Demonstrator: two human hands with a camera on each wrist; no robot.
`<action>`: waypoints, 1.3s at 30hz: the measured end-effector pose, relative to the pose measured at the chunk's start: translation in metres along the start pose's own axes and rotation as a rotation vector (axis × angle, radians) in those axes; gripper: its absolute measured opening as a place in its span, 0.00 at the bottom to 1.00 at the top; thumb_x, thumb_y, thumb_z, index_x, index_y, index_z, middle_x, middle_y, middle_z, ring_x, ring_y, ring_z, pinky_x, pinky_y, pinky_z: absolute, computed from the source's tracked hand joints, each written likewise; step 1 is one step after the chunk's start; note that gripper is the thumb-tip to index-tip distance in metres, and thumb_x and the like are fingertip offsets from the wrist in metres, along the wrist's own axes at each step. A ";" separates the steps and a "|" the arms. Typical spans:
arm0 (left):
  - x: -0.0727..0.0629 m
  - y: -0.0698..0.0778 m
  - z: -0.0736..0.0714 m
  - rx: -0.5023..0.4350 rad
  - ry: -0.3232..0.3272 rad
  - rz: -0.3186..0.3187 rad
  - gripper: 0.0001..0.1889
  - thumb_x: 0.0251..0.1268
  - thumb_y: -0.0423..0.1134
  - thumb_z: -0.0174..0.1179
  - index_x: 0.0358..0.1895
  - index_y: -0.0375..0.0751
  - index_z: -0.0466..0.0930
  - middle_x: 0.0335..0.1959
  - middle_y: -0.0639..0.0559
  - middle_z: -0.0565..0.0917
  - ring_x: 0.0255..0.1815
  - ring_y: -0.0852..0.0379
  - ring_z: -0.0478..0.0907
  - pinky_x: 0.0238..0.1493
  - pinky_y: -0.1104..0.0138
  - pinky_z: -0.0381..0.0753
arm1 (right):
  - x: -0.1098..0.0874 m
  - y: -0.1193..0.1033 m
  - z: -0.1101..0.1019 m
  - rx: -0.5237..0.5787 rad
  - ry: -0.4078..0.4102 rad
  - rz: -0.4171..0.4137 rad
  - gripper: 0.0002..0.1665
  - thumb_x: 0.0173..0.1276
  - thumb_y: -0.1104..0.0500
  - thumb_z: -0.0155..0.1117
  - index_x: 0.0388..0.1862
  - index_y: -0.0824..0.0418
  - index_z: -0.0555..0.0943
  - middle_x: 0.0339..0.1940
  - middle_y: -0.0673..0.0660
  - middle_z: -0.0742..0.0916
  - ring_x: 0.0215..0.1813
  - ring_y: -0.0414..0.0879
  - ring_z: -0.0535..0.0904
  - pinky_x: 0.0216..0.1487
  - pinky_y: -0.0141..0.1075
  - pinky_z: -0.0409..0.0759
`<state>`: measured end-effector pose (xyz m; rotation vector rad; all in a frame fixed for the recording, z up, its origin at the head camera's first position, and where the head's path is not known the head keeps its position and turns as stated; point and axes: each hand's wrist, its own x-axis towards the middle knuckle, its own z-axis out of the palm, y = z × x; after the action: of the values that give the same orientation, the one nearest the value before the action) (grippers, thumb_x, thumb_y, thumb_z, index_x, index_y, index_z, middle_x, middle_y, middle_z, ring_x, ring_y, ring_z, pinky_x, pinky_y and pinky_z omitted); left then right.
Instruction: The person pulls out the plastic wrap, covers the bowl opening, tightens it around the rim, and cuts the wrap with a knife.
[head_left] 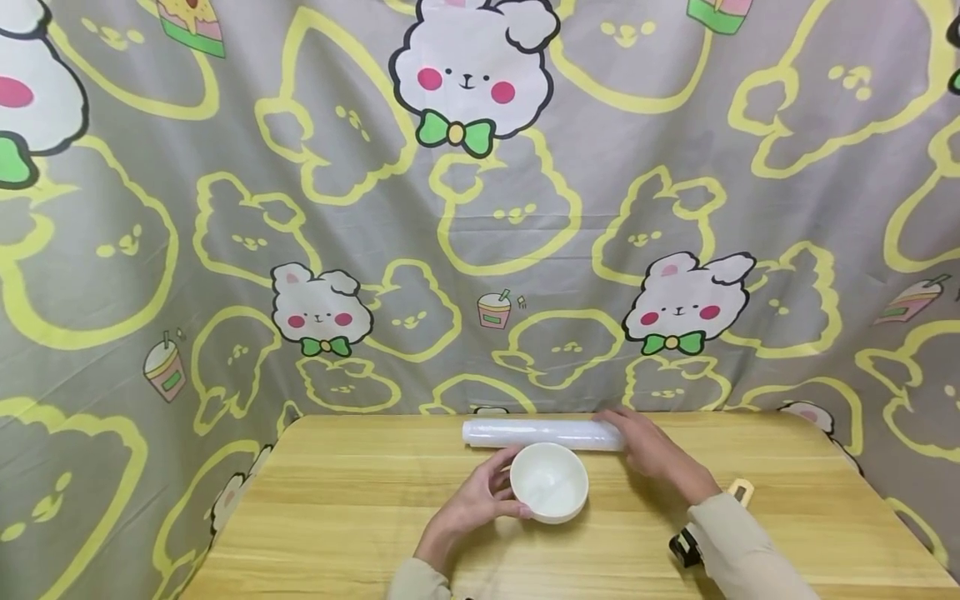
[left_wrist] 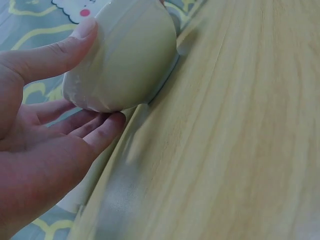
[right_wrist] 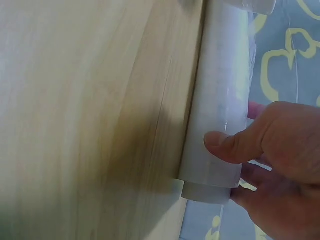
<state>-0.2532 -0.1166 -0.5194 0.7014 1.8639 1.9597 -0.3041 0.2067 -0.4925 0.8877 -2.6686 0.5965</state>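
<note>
A small cream bowl [head_left: 550, 483] stands mouth up near the middle of the wooden table. My left hand [head_left: 480, 497] grips it from the left, thumb on the near side and fingers round the far side. In the left wrist view, the thumb presses the wall of the bowl [left_wrist: 127, 55] and the fingertips reach its underside. Behind it, a roll of clear plastic wrap [head_left: 536, 433] lies crosswise along the table's back edge. My right hand [head_left: 648, 446] holds the roll's right end. The right wrist view shows the thumb on top of the plastic wrap [right_wrist: 215, 100], beside its protruding core [right_wrist: 207, 193].
By the right sleeve [head_left: 750, 546] lies a tool with a pale yellow looped end [head_left: 741, 492] and a black end [head_left: 684, 547], its middle hidden under the forearm. A patterned grey curtain [head_left: 510, 217] hangs right behind the wooden table [head_left: 337, 508] and along both sides.
</note>
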 end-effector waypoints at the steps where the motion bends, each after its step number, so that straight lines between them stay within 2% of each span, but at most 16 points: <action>1: 0.001 0.000 0.000 -0.005 0.000 -0.001 0.48 0.52 0.18 0.72 0.78 0.32 0.58 0.76 0.36 0.63 0.74 0.38 0.66 0.69 0.59 0.74 | 0.001 -0.001 -0.001 0.009 -0.007 0.007 0.43 0.42 0.87 0.60 0.61 0.66 0.80 0.57 0.66 0.83 0.56 0.63 0.80 0.57 0.58 0.81; 7: 0.004 0.000 0.000 -0.016 -0.002 -0.004 0.50 0.52 0.18 0.71 0.79 0.29 0.54 0.77 0.34 0.62 0.75 0.38 0.65 0.70 0.58 0.73 | 0.003 -0.005 -0.006 0.028 -0.053 0.050 0.44 0.41 0.86 0.64 0.62 0.64 0.79 0.55 0.64 0.84 0.53 0.61 0.81 0.54 0.57 0.83; 11: 0.006 0.002 -0.003 0.005 -0.022 0.007 0.52 0.52 0.20 0.73 0.79 0.26 0.50 0.78 0.31 0.59 0.77 0.36 0.60 0.73 0.58 0.68 | 0.005 -0.008 -0.004 0.019 -0.037 0.047 0.36 0.50 0.78 0.71 0.61 0.65 0.79 0.53 0.65 0.85 0.51 0.61 0.82 0.52 0.55 0.84; 13: 0.006 0.007 -0.006 0.035 -0.002 0.029 0.50 0.55 0.21 0.72 0.79 0.26 0.51 0.78 0.30 0.59 0.77 0.35 0.59 0.75 0.56 0.65 | 0.007 -0.011 -0.001 0.016 -0.012 0.027 0.31 0.56 0.72 0.75 0.60 0.65 0.79 0.52 0.66 0.86 0.52 0.62 0.83 0.53 0.56 0.83; 16: 0.009 0.018 -0.012 0.202 0.106 0.101 0.39 0.62 0.27 0.70 0.75 0.27 0.62 0.74 0.31 0.67 0.75 0.35 0.64 0.75 0.51 0.64 | 0.013 -0.017 0.004 0.026 0.040 -0.009 0.25 0.60 0.67 0.76 0.57 0.66 0.81 0.53 0.65 0.87 0.54 0.63 0.83 0.56 0.58 0.82; 20: 0.022 0.029 -0.018 0.610 0.282 0.191 0.24 0.65 0.29 0.68 0.64 0.30 0.78 0.65 0.36 0.78 0.68 0.38 0.73 0.71 0.46 0.69 | 0.021 -0.024 0.011 0.034 0.085 -0.017 0.17 0.62 0.66 0.76 0.49 0.64 0.82 0.46 0.61 0.88 0.48 0.60 0.85 0.50 0.55 0.84; 22: 0.031 0.030 -0.019 0.782 0.311 0.202 0.20 0.63 0.28 0.69 0.59 0.30 0.82 0.62 0.36 0.80 0.66 0.38 0.75 0.70 0.46 0.70 | 0.024 -0.025 0.013 0.017 0.093 -0.012 0.15 0.62 0.65 0.76 0.46 0.63 0.83 0.42 0.59 0.89 0.44 0.57 0.85 0.46 0.53 0.84; 25: 0.044 0.031 -0.020 0.951 0.280 0.193 0.17 0.62 0.28 0.69 0.54 0.30 0.84 0.58 0.36 0.82 0.63 0.38 0.77 0.68 0.47 0.73 | 0.027 -0.026 0.016 -0.013 0.108 0.010 0.13 0.61 0.66 0.77 0.44 0.63 0.83 0.38 0.57 0.88 0.40 0.55 0.84 0.42 0.50 0.85; 28: 0.055 0.031 -0.021 1.056 0.256 0.174 0.15 0.61 0.30 0.71 0.51 0.31 0.85 0.55 0.37 0.84 0.61 0.38 0.78 0.66 0.48 0.75 | 0.028 -0.026 0.016 -0.029 0.127 0.026 0.12 0.60 0.67 0.77 0.41 0.62 0.84 0.35 0.55 0.88 0.37 0.53 0.83 0.39 0.48 0.85; 33: 0.066 0.031 -0.019 1.188 0.285 0.129 0.15 0.57 0.35 0.76 0.48 0.40 0.87 0.53 0.43 0.84 0.58 0.40 0.79 0.59 0.47 0.80 | 0.029 -0.026 0.018 -0.043 0.129 0.024 0.10 0.58 0.68 0.78 0.36 0.61 0.84 0.32 0.52 0.87 0.36 0.50 0.81 0.38 0.45 0.83; 39: 0.073 0.033 -0.015 1.277 0.287 0.093 0.15 0.55 0.37 0.77 0.45 0.45 0.86 0.47 0.49 0.83 0.53 0.42 0.79 0.49 0.47 0.81 | 0.029 -0.025 0.020 -0.056 0.172 -0.007 0.12 0.55 0.71 0.77 0.31 0.59 0.83 0.29 0.50 0.86 0.34 0.48 0.80 0.36 0.43 0.82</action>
<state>-0.3186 -0.0907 -0.4790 0.8045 3.2298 0.6778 -0.3130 0.1647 -0.4916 0.7921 -2.5151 0.5663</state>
